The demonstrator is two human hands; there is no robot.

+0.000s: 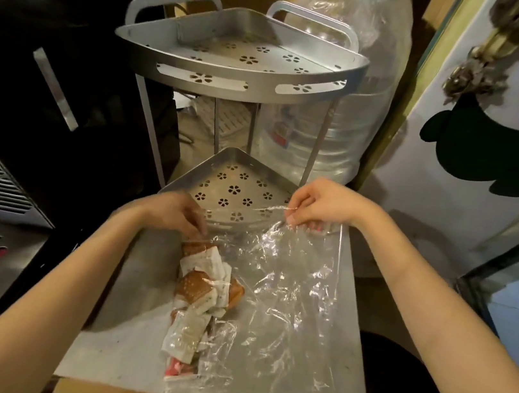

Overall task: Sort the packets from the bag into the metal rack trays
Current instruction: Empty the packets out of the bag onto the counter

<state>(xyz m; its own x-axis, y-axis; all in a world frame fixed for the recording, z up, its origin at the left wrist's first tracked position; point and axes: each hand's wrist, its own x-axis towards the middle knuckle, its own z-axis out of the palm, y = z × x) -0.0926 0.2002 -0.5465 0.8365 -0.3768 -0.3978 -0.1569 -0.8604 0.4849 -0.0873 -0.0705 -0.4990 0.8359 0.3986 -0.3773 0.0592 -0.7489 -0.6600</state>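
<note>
Hands (178, 211) (317, 205) pinching bag (288, 285) edge

A dull grey metal counter (116, 336) carries everything. A crumpled clear plastic bag (286, 298) lies spread across its middle and right. Inside the bag, along its left side, a loose heap of small packets (203, 292) runs from far to near, brown, white and pink. The metal rack's lower tray (235, 192) sits at the counter's far edge.
</note>
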